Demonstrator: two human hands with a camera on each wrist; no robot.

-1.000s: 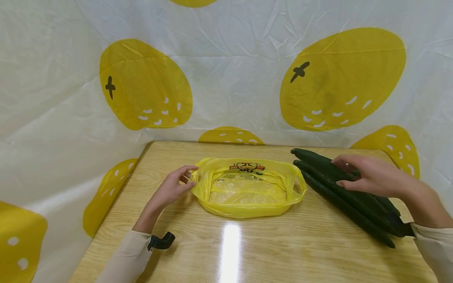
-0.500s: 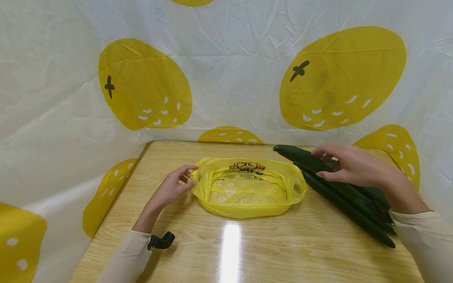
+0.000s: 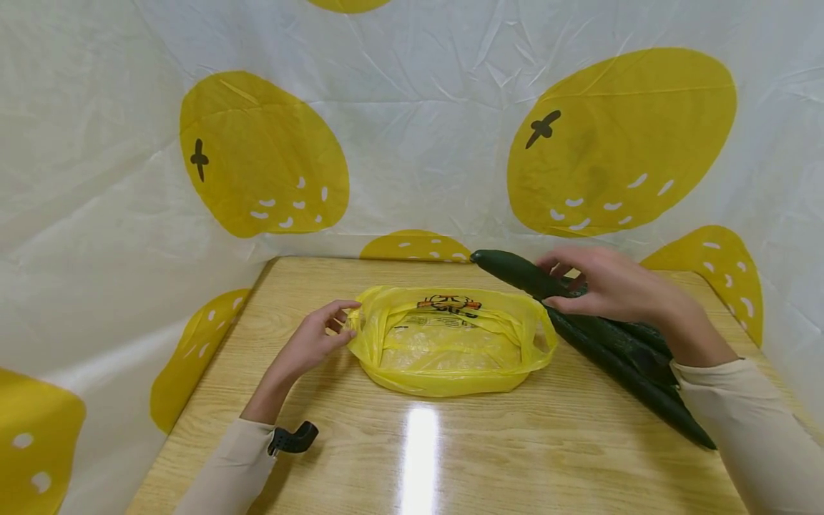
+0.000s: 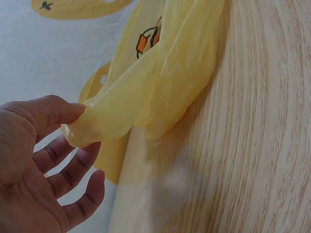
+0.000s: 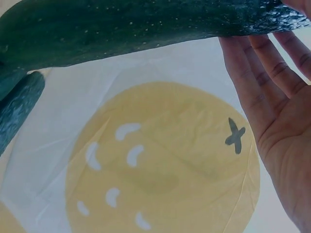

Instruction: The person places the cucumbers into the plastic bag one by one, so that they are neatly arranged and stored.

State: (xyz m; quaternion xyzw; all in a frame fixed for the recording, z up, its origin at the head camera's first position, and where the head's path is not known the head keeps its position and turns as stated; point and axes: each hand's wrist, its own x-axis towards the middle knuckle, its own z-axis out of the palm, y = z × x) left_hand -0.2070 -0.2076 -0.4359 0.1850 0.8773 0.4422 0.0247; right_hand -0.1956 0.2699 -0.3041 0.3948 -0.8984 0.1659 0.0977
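Gripping tapered cucumber (image 3: 508, 269) | pinching filmy plastic bag (image 3: 444, 384) | pile (image 3: 634, 380) count unclear

Bag (image 3: 444, 384) yel, orng/blk print (image 3: 449, 304); cukes (image 3: 614, 359) dk grn; cloth (image 3: 425, 157) wht/yel.

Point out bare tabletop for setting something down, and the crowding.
Widest bare patch: near part of the table, between yellow bag, left sleeve and right sleeve. Smaller: far-left corner, between left hand and curtain. Crowded: right of the bag, with cucumbers and right hand.
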